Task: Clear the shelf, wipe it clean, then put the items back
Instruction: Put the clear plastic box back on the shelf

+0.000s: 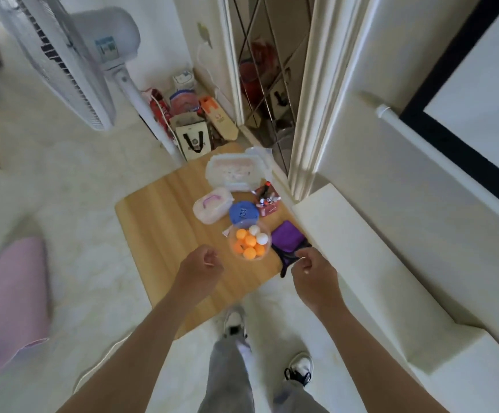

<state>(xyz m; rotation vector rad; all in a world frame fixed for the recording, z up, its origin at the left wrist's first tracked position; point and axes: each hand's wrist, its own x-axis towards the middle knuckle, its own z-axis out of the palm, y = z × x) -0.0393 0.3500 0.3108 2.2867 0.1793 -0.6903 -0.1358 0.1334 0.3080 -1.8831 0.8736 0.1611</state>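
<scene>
A low wooden table (158, 222) holds the items: a clear tub of orange and white balls (249, 241), a blue round lid (243, 211), a small white box with a pink handle (212, 204), a larger clear lidded box (234, 171), a red packet of small bits (267, 198) and a purple pouch (287, 235). My left hand (202, 268) hovers curled just left of the ball tub, holding nothing. My right hand (313, 269) is curled at the purple pouch's near end; whether it grips the pouch's dark strap is unclear.
A white standing fan (72, 64) rises at the left rear. Bags and boxes (188, 126) crowd the floor behind the table. A white cabinet ledge (370, 263) runs along the right, with a glass door (269, 84) beyond. A pink cushion (9, 296) lies at the left.
</scene>
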